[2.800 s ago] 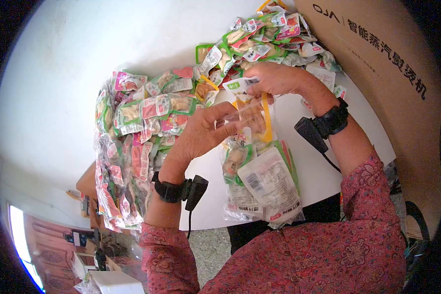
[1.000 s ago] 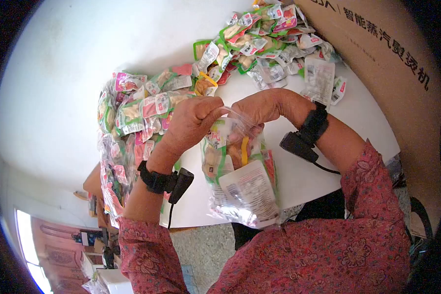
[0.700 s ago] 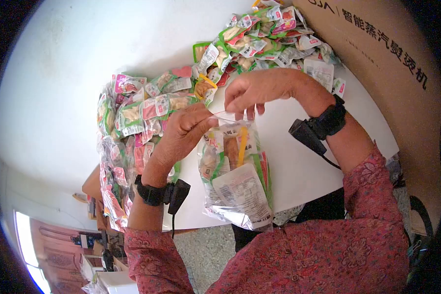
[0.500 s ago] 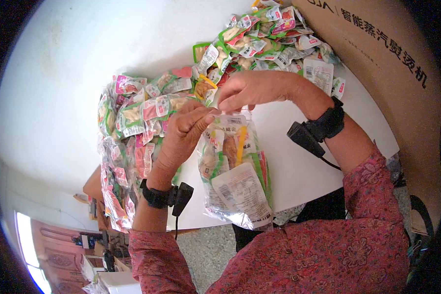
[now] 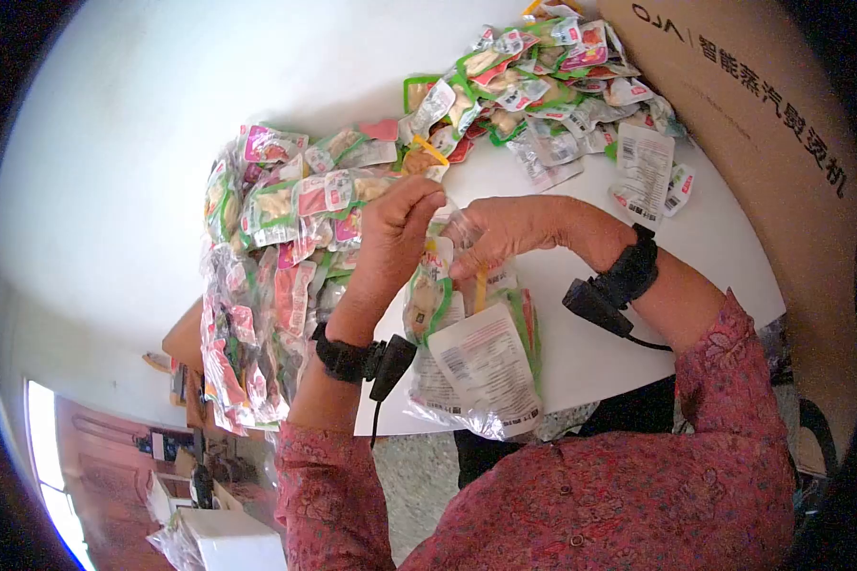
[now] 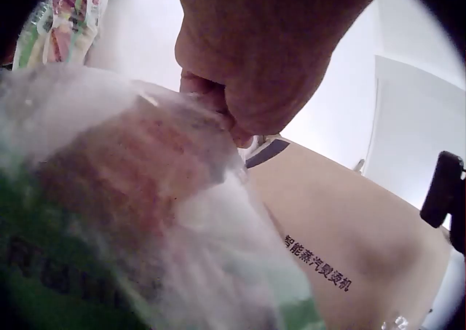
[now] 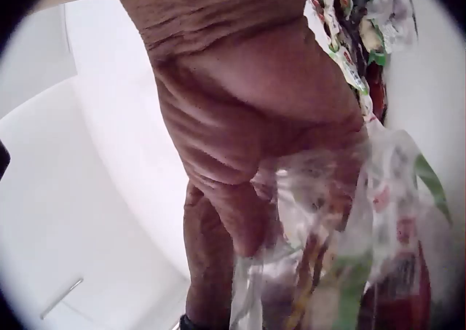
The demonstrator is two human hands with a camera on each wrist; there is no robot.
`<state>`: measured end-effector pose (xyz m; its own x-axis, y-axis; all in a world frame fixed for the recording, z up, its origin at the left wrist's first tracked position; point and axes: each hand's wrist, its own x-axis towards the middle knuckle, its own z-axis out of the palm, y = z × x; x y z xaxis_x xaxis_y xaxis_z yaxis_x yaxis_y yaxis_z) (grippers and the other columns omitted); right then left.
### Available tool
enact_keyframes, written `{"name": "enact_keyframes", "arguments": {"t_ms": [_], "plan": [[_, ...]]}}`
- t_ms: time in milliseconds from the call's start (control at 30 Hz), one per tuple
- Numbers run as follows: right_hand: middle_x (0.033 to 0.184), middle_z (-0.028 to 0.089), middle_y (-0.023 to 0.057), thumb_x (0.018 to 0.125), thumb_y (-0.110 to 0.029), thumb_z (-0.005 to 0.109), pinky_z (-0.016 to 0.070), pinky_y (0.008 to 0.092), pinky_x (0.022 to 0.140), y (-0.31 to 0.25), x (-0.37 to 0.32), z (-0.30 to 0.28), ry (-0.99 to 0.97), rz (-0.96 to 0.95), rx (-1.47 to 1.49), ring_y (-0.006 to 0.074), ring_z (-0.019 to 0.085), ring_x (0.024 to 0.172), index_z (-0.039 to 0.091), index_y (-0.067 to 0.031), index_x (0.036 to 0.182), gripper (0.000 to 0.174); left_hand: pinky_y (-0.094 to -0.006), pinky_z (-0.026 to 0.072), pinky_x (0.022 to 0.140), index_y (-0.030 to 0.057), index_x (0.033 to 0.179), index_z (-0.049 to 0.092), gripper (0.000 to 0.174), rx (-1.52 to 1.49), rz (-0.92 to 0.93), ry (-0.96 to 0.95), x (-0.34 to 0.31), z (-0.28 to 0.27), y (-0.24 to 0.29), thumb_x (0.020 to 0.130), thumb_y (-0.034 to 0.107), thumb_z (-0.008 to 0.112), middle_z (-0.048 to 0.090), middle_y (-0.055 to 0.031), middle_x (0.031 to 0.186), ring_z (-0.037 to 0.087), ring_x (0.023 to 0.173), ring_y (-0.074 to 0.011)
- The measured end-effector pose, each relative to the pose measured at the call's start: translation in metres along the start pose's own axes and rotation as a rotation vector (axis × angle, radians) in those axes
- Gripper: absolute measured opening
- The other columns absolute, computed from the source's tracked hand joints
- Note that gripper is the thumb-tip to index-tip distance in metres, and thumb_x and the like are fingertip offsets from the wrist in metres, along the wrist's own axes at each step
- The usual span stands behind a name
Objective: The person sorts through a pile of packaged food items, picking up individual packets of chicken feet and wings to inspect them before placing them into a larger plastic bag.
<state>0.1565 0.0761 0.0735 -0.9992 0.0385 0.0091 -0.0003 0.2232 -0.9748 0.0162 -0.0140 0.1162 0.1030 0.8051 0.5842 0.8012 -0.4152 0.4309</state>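
A clear plastic bag [image 5: 462, 421] filled with snack packets hangs by the table's front edge, close to the person's front. My left hand [image 5: 397, 228] pinches the bag's mouth at its left side. In the left wrist view the bag's packets loom large below the left hand [image 6: 255, 61]. The right hand [image 5: 509, 231] reaches into the mouth with its fingers pointing down among the packets. Through the film, the right wrist view shows these right fingers [image 7: 341, 195] inside the bag. A packet [image 5: 486, 362] with a white printed back faces up in the bag, beside a green-edged packet [image 5: 427, 306].
Filled bags of packets [image 5: 286, 205] are stacked at the left of the white table [image 5: 619, 333]. A heap of loose packets [image 5: 533, 81] lies at the back, with a white-backed packet [image 5: 645, 167] at its right. A tall cardboard box [image 5: 771, 181] stands along the right side.
An orange-edged packet held by the right hand went into the bag. The right hand then came out to the bag's mouth, and now its fingers are inside again. The left hand keeps holding the mouth.
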Motion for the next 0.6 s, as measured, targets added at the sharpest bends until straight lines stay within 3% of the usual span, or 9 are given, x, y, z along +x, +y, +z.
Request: {"name": "enact_keyframes", "arguments": {"t_ms": [100,167,267,300,367,433,533,600], "plan": [[0.081,0.059,0.0015,0.074,-0.026,0.066,0.0437,0.024,0.066,0.001,0.007,0.005,0.047,0.054,-0.017,0.0099,0.054,0.074,0.061,-0.0025,0.092,0.03,-0.0261,0.0412,0.058,-0.001,0.077,0.053,0.005,-0.004,0.038,0.012,0.002,0.001,-0.006,0.078,0.003,0.056,0.052,-0.0088,0.068,0.051,0.062,-0.0182],[0.086,0.06,0.0029,0.076,-0.024,0.063,0.0423,0.026,0.074,0.006,0.012,0.009,-0.116,0.008,0.062,0.0125,0.054,0.079,0.06,-0.0012,0.094,0.029,-0.0262,0.0413,0.058,-0.0008,0.077,0.053,0.005,0.017,0.037,-0.006,0.002,0.002,-0.009,0.078,0.003,0.056,0.052,-0.009,0.068,0.051,0.061,-0.0183],[0.09,0.06,0.0044,0.078,-0.022,0.061,0.0395,0.0277,0.081,0.003,0.01,0.014,-0.063,0.091,-0.007,0.0145,0.053,0.086,0.06,-0.0006,0.096,0.028,-0.0263,0.042,0.062,0.0002,0.078,0.054,0.006,0.054,0.001,-0.046,-0.003,-0.001,-0.011,0.08,0.006,0.055,0.054,-0.008,0.071,0.052,0.066,-0.0166],[0.09,0.06,0.0044,0.078,-0.022,0.061,0.0395,0.0277,0.081,0.004,0.01,0.014,-0.067,0.092,-0.015,0.0145,0.053,0.086,0.06,-0.0006,0.096,0.028,-0.0263,0.0426,0.066,0.0008,0.079,0.055,0.007,0.073,-0.024,-0.064,-0.002,-0.003,-0.011,0.081,0.008,0.054,0.055,-0.007,0.075,0.053,0.071,-0.0148],[0.091,0.06,0.0084,0.076,-0.02,0.06,0.0428,0.0286,0.077,0.005,0.008,0.01,-0.138,0.0,-0.008,0.0164,0.056,0.083,0.059,0.0001,0.1,0.032,-0.0261,0.0422,0.064,0.0008,0.079,0.055,0.009,0.059,-0.091,-0.069,-0.004,-0.006,-0.008,0.082,0.009,0.053,0.054,-0.0062,0.073,0.051,0.069,-0.0144],[0.093,0.06,0.0081,0.077,-0.023,0.06,0.0406,0.0287,0.081,0.0,0.004,0.006,-0.125,0.01,0.005,0.0159,0.054,0.087,0.059,0.0001,0.1,0.033,-0.0258,0.0417,0.062,0.0009,0.078,0.055,0.01,0.037,-0.146,-0.068,-0.009,-0.006,-0.006,0.083,0.01,0.053,0.053,-0.0054,0.071,0.05,0.067,-0.014],[0.095,0.059,0.0078,0.079,-0.028,0.06,0.0384,0.0293,0.084,-0.013,-0.005,-0.002,-0.034,0.021,-0.088,0.0158,0.052,0.091,0.058,-0.0002,0.101,0.035,-0.0201,0.0382,0.057,0.0031,0.079,0.054,0.013,-0.263,-0.246,-0.071,-0.022,-0.002,-0.021,0.086,0.013,0.05,0.048,0.0027,0.068,0.044,0.063,-0.0051],[0.095,0.059,0.0079,0.08,-0.028,0.06,0.0384,0.0298,0.085,-0.019,-0.009,-0.01,0.032,0.034,-0.214,0.0162,0.052,0.09,0.057,-0.0004,0.101,0.036,-0.0202,0.0378,0.058,0.0025,0.08,0.055,0.011,-0.368,-0.304,-0.086,-0.03,0.0,-0.026,0.085,0.011,0.051,0.049,0.0026,0.07,0.044,0.065,-0.0049]]}}
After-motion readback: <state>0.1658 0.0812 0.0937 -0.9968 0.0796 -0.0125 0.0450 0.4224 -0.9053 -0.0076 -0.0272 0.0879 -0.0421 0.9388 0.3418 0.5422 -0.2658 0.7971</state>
